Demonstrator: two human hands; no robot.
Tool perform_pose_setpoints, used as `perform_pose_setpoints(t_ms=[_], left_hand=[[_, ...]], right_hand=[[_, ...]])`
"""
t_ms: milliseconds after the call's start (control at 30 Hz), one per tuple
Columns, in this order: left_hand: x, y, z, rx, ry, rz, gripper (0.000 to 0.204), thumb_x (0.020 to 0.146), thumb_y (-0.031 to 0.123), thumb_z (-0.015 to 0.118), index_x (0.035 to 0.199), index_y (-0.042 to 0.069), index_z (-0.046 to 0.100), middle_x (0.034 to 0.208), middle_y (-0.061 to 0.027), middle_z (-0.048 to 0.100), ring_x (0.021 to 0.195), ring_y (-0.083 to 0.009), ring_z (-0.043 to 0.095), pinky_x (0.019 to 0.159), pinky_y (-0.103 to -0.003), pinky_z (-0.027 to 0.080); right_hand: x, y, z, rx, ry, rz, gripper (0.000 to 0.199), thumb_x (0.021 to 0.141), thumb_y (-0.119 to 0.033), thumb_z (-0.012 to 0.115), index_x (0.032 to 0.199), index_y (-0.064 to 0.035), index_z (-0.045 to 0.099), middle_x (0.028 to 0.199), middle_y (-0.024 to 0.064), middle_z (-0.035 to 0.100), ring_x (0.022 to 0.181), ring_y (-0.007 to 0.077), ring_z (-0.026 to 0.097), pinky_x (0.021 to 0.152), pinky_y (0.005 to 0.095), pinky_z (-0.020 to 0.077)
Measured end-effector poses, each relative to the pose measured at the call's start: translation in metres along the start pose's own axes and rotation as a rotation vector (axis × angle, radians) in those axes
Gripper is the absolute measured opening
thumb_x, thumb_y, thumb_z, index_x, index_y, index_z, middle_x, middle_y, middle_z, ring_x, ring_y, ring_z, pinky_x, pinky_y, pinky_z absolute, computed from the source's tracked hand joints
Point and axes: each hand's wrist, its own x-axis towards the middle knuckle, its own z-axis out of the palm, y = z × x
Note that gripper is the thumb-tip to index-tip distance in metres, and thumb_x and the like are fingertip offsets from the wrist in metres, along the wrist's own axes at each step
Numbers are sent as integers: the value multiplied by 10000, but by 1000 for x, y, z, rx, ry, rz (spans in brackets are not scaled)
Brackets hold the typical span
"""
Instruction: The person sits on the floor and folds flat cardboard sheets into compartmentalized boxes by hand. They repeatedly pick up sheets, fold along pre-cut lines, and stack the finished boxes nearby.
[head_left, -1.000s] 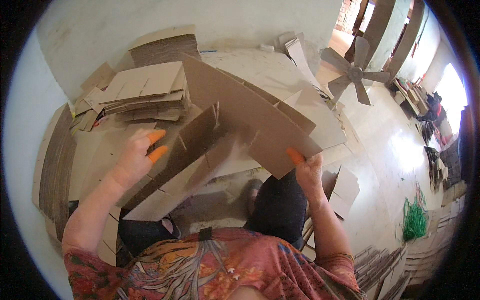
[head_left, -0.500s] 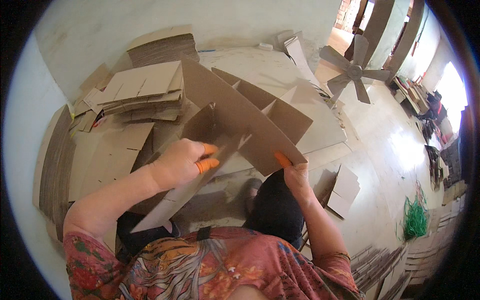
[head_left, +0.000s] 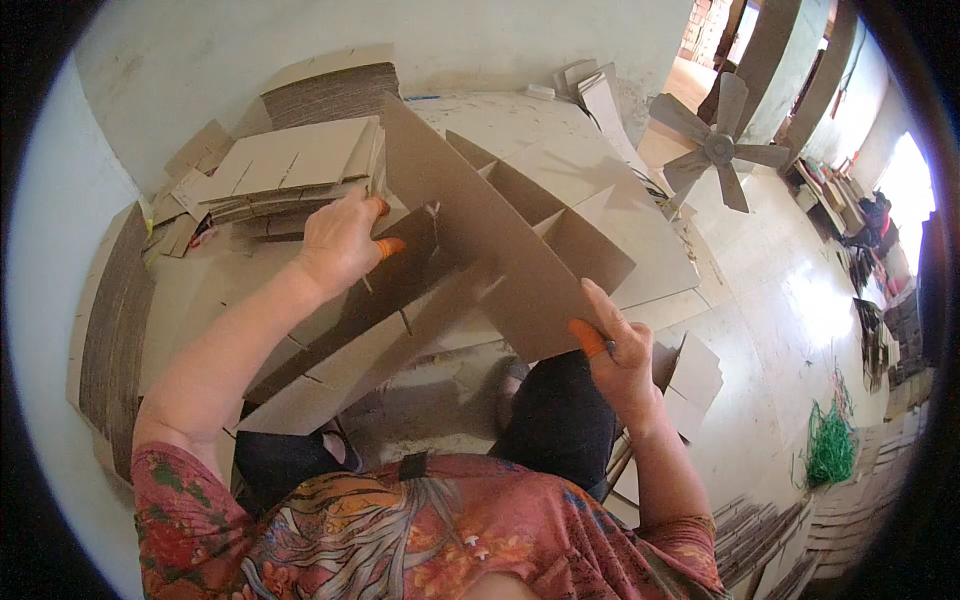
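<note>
right hand (head_left: pixel 626 358) pinches cardboard panel (head_left: pixel 480 215); left hand (head_left: pixel 338 245) beside cross strip (head_left: pixel 398 283), can't tell if gripping

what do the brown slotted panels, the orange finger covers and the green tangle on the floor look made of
Brown slotted panels: probably cardboard, matt; flat sheets with cut slots. Orange finger covers: perhaps rubber, fairly dull; they fit snugly. Green tangle: likely plastic strands, finish unclear; bright and stringy.

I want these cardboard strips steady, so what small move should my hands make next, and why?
I'd probably lower the left hand to steady the pale slotted strip: the left finger and thumb stand parted, neither hand is on that strip, and the right hand is at the near end of the long brown board.
</note>
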Motion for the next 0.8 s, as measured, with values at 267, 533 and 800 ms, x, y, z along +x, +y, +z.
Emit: perform_pose_setpoints(t_ms=[267, 533, 800], left_hand=[[10, -17, 20, -105, -157, -72, 213, 771, 161, 641, 855, -34, 649, 841, -237, 629, 846, -377, 621, 748, -445, 477], [9, -23, 23, -305, -200, 49, 246, 762, 191, 670, 748, -53, 639, 694, -246, 595, 648, -345, 601, 624, -420, 457], [6, -42, 13, -438, -163, 10, 510, 849, 452, 622, 838, -57, 665, 647, -208, 596, 587, -215, 564, 593, -356, 452]], right_hand=[[1, 3, -11, -8, -37, 23, 476, 807, 16, 640, 1256, -112, 545, 716, 199, 595, 548, 240, 570, 552, 280, 445], [12, -11, -11, -22, -145, 121, 440, 827, 21, 590, 1249, -98, 552, 766, 217, 617, 624, 269, 618, 622, 299, 480], [24, 17, 17, -97, -241, 124, 457, 788, 54, 577, 1220, -92, 559, 942, 228, 641, 846, 372, 647, 700, 382, 514]])
